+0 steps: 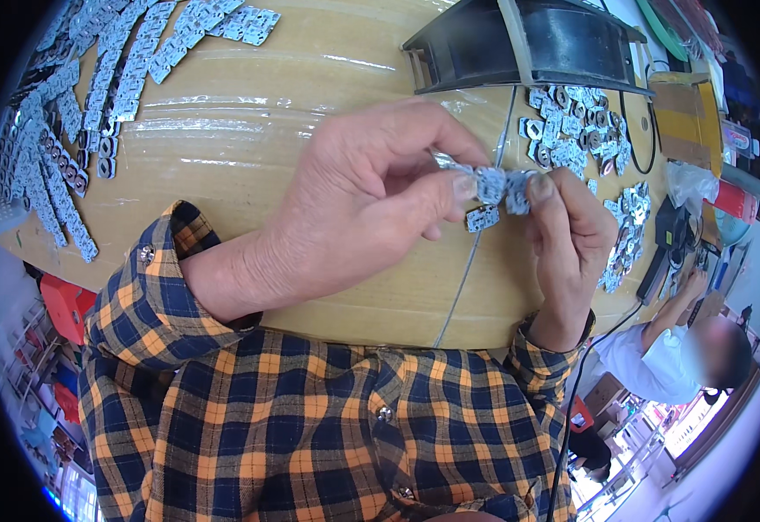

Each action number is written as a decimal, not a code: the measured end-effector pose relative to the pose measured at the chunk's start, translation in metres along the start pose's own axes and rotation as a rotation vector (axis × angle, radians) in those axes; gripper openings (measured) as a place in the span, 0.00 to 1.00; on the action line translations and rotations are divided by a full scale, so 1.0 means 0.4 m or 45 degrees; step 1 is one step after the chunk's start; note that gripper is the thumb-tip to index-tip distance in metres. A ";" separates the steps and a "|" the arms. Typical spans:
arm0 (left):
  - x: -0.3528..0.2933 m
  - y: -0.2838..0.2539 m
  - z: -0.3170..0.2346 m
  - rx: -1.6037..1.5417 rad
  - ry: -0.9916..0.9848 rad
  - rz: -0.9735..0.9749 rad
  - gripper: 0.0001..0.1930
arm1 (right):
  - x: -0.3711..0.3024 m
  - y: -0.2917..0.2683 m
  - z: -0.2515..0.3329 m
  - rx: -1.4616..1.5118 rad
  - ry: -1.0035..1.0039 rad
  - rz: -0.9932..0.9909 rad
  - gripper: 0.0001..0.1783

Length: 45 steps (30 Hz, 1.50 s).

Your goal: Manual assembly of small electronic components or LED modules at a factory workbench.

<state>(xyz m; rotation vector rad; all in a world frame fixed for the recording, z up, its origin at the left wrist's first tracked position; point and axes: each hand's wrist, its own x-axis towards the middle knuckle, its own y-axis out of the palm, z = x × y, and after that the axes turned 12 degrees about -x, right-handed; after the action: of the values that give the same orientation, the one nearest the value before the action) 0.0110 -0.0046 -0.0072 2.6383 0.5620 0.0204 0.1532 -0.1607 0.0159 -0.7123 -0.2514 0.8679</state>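
Note:
Between my two hands, over the middle of the table, are small grey-white patterned plates (490, 186) that look like little circuit boards. My left hand (371, 187) pinches them from the left with thumb and fingers. From the right, my right hand (569, 222) grips the end plate (517, 193) between thumb and forefinger. The two plates are side by side; blur hides whether they are joined. Just below my left thumb shows another small plate (483, 218) with dark marks. I cannot tell if it is held or lies on the table.
Long strips of similar plates (132, 74) are heaped at the far left. Loose single plates (571, 126) lie far right, with another pile (628, 230) nearer. Behind stands a black curved-sided frame (528, 48). A cable (584, 365) runs past my right arm. Another person (667, 357) sits at right.

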 end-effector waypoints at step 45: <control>0.006 -0.019 -0.029 -0.342 -0.439 0.190 0.05 | -0.022 0.011 0.026 0.356 -0.140 0.189 0.15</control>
<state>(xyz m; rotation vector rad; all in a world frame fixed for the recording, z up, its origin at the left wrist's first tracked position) 0.0092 0.0076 -0.0001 2.3428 0.2271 -0.2881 0.1399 -0.1606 0.0214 -0.4268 -0.1718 1.0614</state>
